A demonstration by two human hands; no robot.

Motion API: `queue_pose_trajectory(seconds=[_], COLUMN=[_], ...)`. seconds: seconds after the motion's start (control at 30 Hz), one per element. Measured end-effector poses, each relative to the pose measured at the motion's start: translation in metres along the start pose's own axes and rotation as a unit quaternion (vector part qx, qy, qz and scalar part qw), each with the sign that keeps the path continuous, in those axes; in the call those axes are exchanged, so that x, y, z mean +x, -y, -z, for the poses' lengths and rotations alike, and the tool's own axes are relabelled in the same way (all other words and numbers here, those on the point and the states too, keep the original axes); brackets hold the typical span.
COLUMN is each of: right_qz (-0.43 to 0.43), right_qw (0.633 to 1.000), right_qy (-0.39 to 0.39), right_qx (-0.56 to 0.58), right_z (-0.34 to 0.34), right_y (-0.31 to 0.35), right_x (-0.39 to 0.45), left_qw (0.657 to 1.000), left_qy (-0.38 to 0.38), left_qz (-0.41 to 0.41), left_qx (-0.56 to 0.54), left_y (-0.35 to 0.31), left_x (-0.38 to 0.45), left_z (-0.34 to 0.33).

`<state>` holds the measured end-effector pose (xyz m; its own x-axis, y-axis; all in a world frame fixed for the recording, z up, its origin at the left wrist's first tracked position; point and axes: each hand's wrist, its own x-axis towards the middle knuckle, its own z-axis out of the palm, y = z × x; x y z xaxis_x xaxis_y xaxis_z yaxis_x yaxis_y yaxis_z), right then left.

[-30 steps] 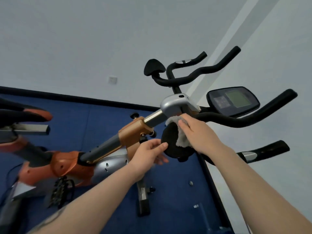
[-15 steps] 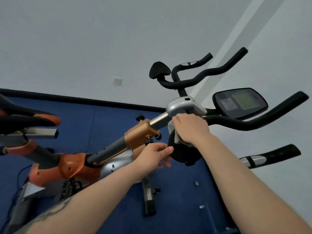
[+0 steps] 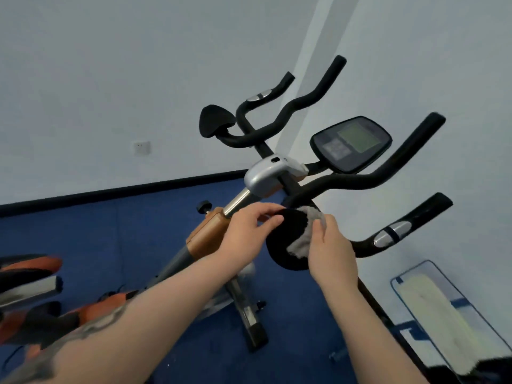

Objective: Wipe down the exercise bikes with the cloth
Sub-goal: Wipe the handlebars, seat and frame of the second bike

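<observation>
An orange and grey exercise bike stands before me, with black handlebars and a console screen. A round black elbow pad sits low on the bars. My right hand holds a grey fluffy cloth against the pad's face. My left hand grips the pad's left edge between thumb and fingers. A second black pad sits at the far side of the bars.
The seat end of another orange bike shows at the left edge. A mirror leans against the white wall at the lower right. Blue carpet covers the floor, and the bike's foot bar lies below my arms.
My right hand has slid the cloth down from the silver stem cover onto the black pad. My left hand has risen and taken the pad's edge. The view has tilted.
</observation>
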<state>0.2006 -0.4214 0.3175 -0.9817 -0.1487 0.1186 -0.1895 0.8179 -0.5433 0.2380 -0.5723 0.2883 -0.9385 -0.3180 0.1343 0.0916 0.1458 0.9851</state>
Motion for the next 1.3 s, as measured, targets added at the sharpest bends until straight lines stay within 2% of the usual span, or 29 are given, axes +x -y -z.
queue_pose_trajectory(seconds=[0.13,0.27,0.33,0.5,0.6,0.67,0.8,0.9,1.0,1.13,1.2,1.3], right_qz=[-0.082,-0.13,-0.138,-0.127,-0.104,-0.065,-0.067,-0.066,-0.011,0.113,0.111,0.055], right_qw=[0.992,0.989,0.987,0.979,0.955,0.942,0.945,0.941,0.937,0.931,0.935,0.935], right_qy=[-0.036,-0.042,-0.066,-0.079,-0.22,-0.292,-0.305,-0.332,-0.322,-0.272,-0.261,-0.287], right_qx=[0.085,0.048,0.04,0.138,0.171,0.149,0.097,-0.002,-0.138,-0.216,-0.214,-0.201], right_z=[-0.002,-0.003,-0.006,-0.007,-0.005,-0.006,-0.02,-0.029,-0.044,-0.038,-0.026,-0.038], right_y=[-0.005,0.01,0.016,0.013,0.016,0.025,0.036,0.043,0.039,0.031,0.032,0.039], right_x=[-0.032,-0.015,-0.019,-0.071,-0.075,-0.066,-0.036,-0.026,-0.04,-0.046,-0.031,-0.036], left_qw=[0.998,0.989,0.985,0.977,0.971,0.969,0.965,0.963,0.963,0.962,0.963,0.961], left_qy=[0.053,0.099,0.124,0.171,0.193,0.196,0.2,0.206,0.213,0.223,0.225,0.229], left_qz=[0.016,0.051,0.058,0.085,0.106,0.113,0.123,0.124,0.116,0.109,0.102,0.101], left_qx=[-0.043,-0.102,-0.104,-0.095,-0.094,-0.101,-0.12,-0.121,-0.114,-0.111,-0.111,-0.116], left_y=[-0.001,-0.006,-0.009,-0.007,-0.004,-0.001,0.003,0.004,0.004,0.003,0.003,0.004], left_x=[0.004,0.011,0.014,0.026,0.035,0.036,0.034,0.036,0.036,0.036,0.036,0.034], left_z=[0.007,0.016,0.021,0.03,0.033,0.033,0.032,0.032,0.033,0.034,0.034,0.034])
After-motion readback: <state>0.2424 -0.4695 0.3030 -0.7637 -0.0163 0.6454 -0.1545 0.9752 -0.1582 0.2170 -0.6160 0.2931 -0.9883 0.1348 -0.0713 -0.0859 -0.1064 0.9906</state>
